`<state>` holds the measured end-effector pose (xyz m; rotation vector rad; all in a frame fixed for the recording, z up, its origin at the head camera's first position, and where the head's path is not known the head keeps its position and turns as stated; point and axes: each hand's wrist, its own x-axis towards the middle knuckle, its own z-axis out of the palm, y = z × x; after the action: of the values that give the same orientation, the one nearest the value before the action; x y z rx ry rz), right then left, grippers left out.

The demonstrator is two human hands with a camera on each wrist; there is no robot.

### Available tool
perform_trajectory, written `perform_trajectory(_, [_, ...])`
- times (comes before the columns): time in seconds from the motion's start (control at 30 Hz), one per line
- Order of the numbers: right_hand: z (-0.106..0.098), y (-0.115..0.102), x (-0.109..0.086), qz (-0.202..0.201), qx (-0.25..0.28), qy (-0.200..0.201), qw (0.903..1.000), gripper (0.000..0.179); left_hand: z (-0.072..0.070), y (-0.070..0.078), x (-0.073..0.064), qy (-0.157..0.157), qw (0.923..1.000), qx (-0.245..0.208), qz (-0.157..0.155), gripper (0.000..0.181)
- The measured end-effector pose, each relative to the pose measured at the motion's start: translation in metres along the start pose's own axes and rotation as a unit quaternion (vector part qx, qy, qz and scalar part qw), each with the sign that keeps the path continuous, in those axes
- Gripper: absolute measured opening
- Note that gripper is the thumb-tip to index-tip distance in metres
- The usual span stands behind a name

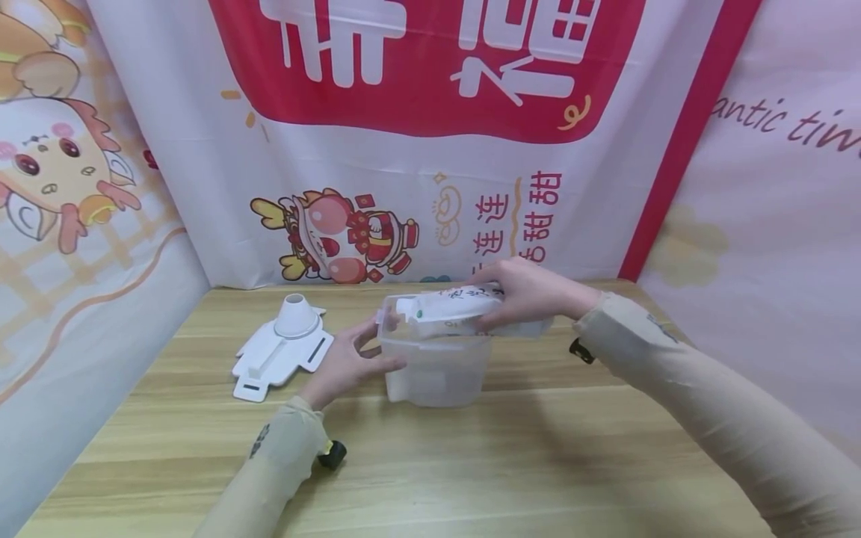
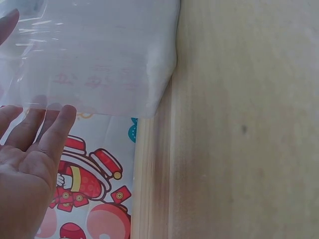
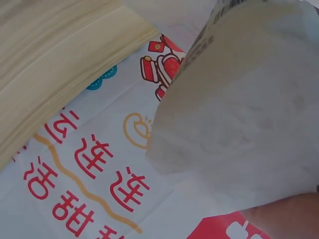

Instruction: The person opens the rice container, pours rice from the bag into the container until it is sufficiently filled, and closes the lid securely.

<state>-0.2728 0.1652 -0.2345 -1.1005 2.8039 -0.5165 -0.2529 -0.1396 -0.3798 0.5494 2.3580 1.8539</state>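
A translucent plastic container (image 1: 437, 373) stands upright on the wooden table. My left hand (image 1: 346, 366) holds its left side, thumb at the front and fingers towards the back. The left wrist view shows the fingertips of my left hand (image 2: 35, 149) against the edge of the container (image 2: 99, 64). My right hand (image 1: 528, 291) grips a white printed packet (image 1: 451, 308) with a small green mark. This packet lies tilted sideways over the container's opening, its left end above the rim. In the right wrist view the packet (image 3: 239, 109) hides most of the hand; its contents cannot be made out.
Left of the container lies a white lid-like piece (image 1: 269, 366) with slotted flaps, a white cone-shaped part (image 1: 294, 314) standing on it. Printed cloth (image 1: 430, 164) hangs behind the wooden table (image 1: 430, 471), and more cloth hangs at both sides.
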Motion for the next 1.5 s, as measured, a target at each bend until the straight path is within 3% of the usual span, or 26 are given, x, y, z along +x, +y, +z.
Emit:
perform_trajectory(0.13, [0.001,-0.002,0.003,0.001,0.002,-0.002,1.0,0.056,-0.002,-0.015,0.006,0.002,1.0,-0.005,-0.001,0.084])
perform_trajectory(0.3, [0.001,-0.006,0.005,-0.003,-0.003,-0.008,1.0,0.054,-0.003,-0.02,0.007,0.004,0.9999,-0.01,0.0,0.088])
perform_trajectory(0.67, [0.001,-0.013,0.012,0.016,-0.044,-0.03,0.9984,0.052,-0.002,-0.02,0.007,0.007,0.9999,0.005,0.009,0.088])
perform_trajectory(1.5, [0.007,-0.016,0.012,0.044,-0.072,-0.018,0.9963,0.058,-0.001,-0.02,0.006,0.005,0.9999,-0.011,0.0,0.088])
